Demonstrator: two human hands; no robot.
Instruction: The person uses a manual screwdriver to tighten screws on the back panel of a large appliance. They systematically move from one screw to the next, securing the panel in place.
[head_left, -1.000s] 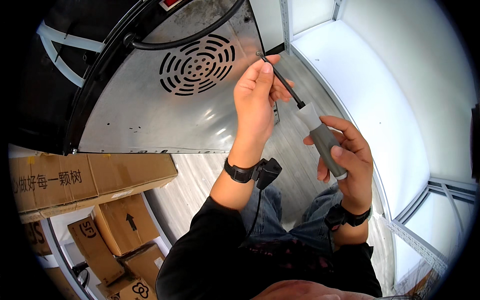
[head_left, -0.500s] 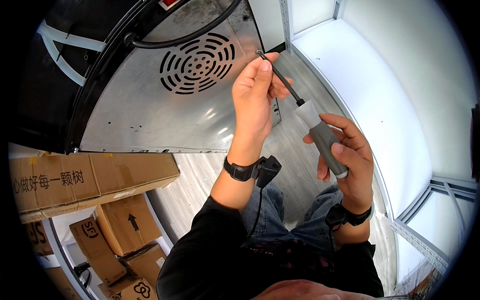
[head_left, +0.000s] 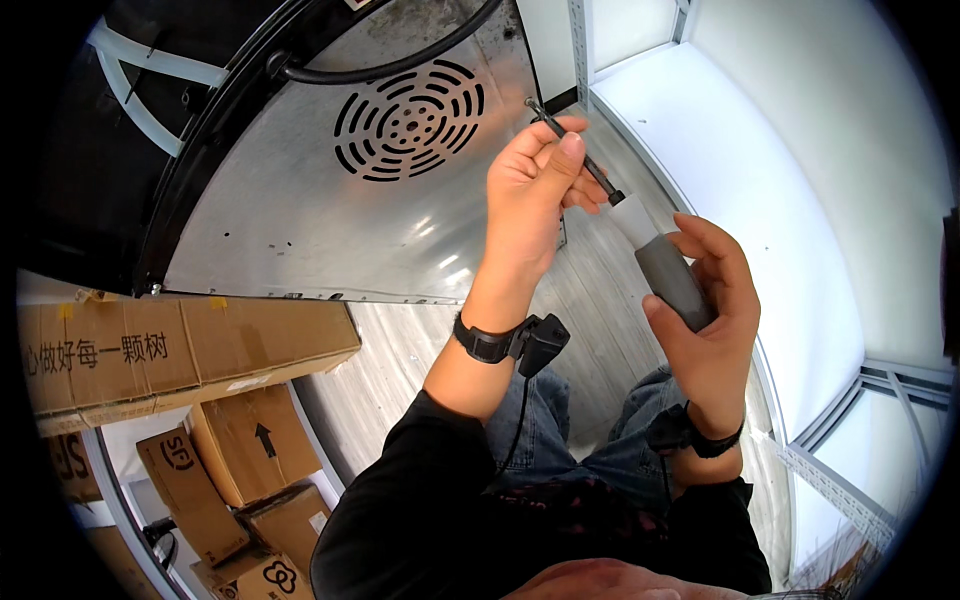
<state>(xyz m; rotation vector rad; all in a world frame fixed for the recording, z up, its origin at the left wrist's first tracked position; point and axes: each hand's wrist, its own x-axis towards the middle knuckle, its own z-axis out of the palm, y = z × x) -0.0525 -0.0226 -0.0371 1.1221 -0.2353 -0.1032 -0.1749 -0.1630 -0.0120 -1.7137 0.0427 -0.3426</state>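
Note:
A screwdriver [head_left: 670, 275] with a grey and translucent handle slants up and left, its dark shaft ending at the right edge of a metal panel [head_left: 290, 220]. My left hand [head_left: 535, 190] is closed around the shaft, thumb on top and fingers behind. At the tip sits a small shiny piece [head_left: 530, 103], too small to tell whether it is a screw or the bit. My right hand [head_left: 725, 305] curls loosely about the handle, with the thumb on its near side and the index finger near its upper part.
A round vent grille [head_left: 411, 126] and a thick black cable [head_left: 390, 73] are on the panel. Cardboard boxes [head_left: 250, 445] stack at the lower left. White lit shelving [head_left: 720, 180] lines the right, beside pale wood-look flooring [head_left: 390, 370].
Both hands and the screwdriver appear slightly further right, as does the panel, so the view has shifted a little. My right-hand fingers have loosened and shifted on the handle.

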